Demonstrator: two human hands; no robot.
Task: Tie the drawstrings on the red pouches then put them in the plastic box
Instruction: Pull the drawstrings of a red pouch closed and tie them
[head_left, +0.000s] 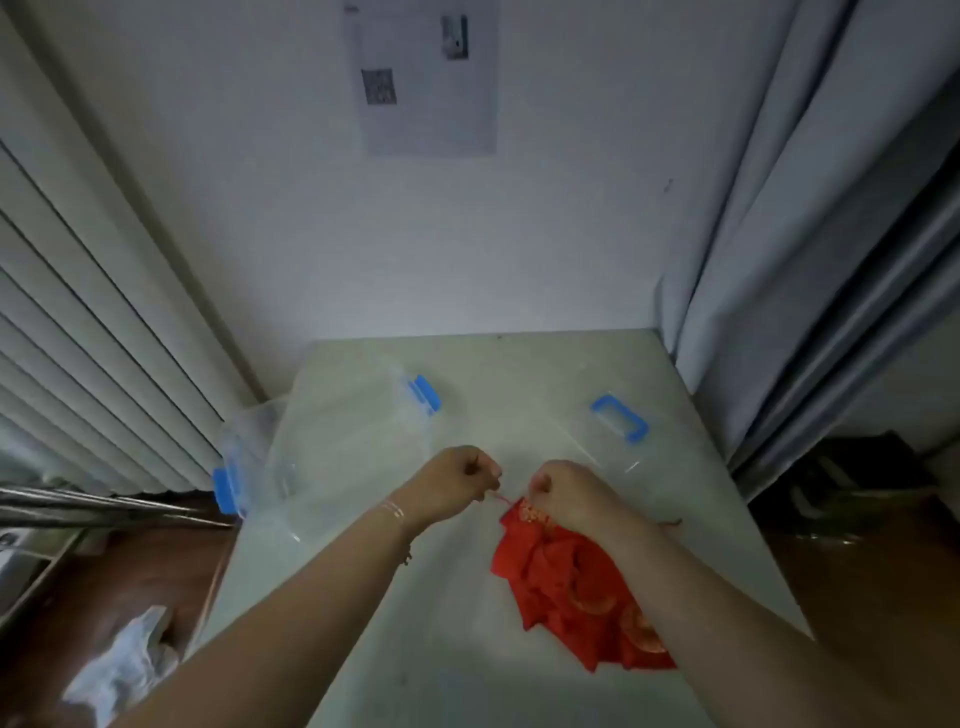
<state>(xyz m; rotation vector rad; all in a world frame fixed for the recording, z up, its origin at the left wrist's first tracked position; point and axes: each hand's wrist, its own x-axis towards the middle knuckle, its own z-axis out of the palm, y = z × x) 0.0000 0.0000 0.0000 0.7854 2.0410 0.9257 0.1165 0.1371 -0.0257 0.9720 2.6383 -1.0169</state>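
Red pouches (566, 587) with gold print lie in a heap on the pale table (395, 649), right of centre. One pouch (524, 517) sits at the top of the heap, its thin red drawstring (498, 498) stretched between my hands. My left hand (460, 480) pinches one end of the string with curled fingers. My right hand (563, 491) pinches the other end just above the pouch's mouth. The clear plastic box (343, 441) with blue latches stands at the table's left, behind my left hand. My right forearm hides part of the heap.
The box's clear lid (608, 441) with a blue latch (621, 418) lies at the table's back right. A white wall closes the far edge, curtains hang on both sides. A crumpled white bag (124, 665) lies on the floor at the left.
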